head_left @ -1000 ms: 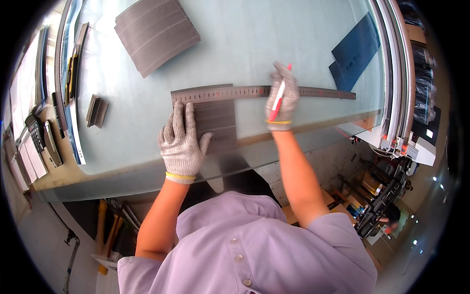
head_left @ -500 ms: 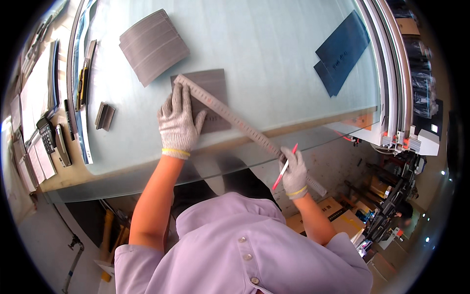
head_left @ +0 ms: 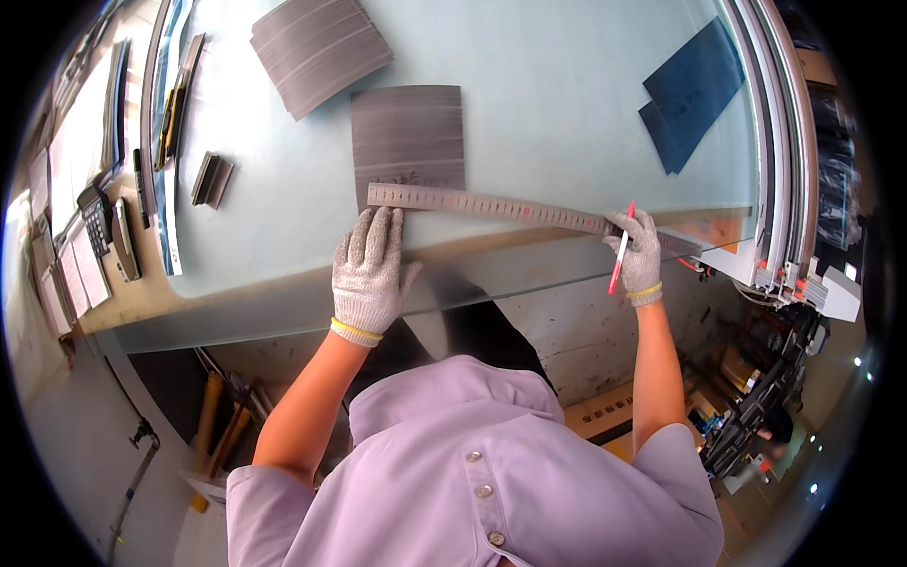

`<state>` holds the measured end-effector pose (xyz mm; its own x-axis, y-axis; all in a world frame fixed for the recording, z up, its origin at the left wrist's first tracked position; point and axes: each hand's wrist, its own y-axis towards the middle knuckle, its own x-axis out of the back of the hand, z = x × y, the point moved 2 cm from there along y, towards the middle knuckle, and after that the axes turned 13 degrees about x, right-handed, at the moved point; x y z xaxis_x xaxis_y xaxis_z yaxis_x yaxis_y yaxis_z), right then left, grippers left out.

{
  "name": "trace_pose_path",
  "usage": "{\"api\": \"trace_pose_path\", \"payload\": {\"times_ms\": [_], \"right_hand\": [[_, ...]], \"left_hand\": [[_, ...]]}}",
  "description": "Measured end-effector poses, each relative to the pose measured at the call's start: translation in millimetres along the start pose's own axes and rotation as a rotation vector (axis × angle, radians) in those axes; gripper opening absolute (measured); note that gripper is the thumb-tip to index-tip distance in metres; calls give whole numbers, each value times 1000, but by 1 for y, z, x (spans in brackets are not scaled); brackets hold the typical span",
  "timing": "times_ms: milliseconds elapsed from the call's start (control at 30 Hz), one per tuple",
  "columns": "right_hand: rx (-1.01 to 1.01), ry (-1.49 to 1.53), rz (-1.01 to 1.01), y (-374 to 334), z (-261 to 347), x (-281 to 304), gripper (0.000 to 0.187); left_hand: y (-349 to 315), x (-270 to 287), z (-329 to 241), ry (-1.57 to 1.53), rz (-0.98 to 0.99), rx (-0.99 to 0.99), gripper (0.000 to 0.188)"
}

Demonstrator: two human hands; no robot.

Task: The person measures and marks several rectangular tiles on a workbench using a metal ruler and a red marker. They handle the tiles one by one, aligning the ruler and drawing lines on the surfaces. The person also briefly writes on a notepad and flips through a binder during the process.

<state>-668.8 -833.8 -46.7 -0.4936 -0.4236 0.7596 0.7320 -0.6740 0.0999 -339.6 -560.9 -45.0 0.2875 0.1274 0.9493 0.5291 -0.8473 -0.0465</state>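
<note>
A grey-brown streaked rectangular sheet [head_left: 408, 132] lies flat on the glass-topped table, with dark handwriting near its lower edge. My left hand [head_left: 368, 279], in a pale knit glove, is flat with fingers stretched out, fingertips at the sheet's near edge. A long steel ruler [head_left: 510, 208] lies across the sheet's lower part, its left end close above those fingertips. My right hand [head_left: 640, 253], gloved too, closes round the ruler toward its right end. That hand also holds a red-and-white pen [head_left: 621, 255], pointing up and away.
A stack of similar grey sheets [head_left: 321, 52] sits farther back. Dark blue sheets [head_left: 699, 90] lie at the right, near a metal rail [head_left: 784, 142]. Left are short dark profile pieces [head_left: 212, 180], a calculator [head_left: 94, 217] and papers [head_left: 85, 269]. The table's near edge runs below my hands.
The ruler has swung from a steep diagonal to nearly level, down toward the sheet's near edge. My right hand has moved right and up with it; my left fingers have come off the ruler's end.
</note>
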Motion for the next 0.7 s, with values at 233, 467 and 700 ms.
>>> {"api": "trace_pose_path", "payload": {"times_ms": [233, 467, 700], "right_hand": [[98, 2, -14, 34, -4, -9, 45], [120, -52, 9, 41, -6, -9, 47], [111, -59, 7, 44, -10, -10, 47]], "left_hand": [[-3, -4, -2, 29, -48, 32, 76], [-3, -5, 0, 10, -34, 46, 78], [-3, -5, -1, 29, -16, 52, 80]]}}
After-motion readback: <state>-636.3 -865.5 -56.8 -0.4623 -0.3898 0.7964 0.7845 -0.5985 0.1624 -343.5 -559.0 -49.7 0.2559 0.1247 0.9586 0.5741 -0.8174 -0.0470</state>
